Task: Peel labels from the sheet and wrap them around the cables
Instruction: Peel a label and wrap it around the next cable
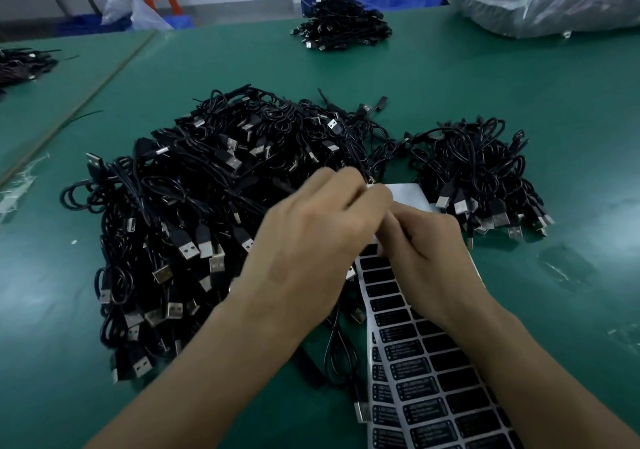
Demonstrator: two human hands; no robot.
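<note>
Label sheet (433, 396): flat on bench (519, 102), long axis running away from the person, bare white end farthest.
Right hand (426, 251): fingers curled, pinching the sheet where the labels begin.
Left hand (311, 241): fingertips bunched at the same spot; blurred, cannot tell what they hold.
Cables (207, 206): heap lies left of the sheet, nearer the left hand.

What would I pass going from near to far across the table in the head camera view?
Label sheet → big heap of black cables → small far pile of cables → blue crate behind it.
</note>
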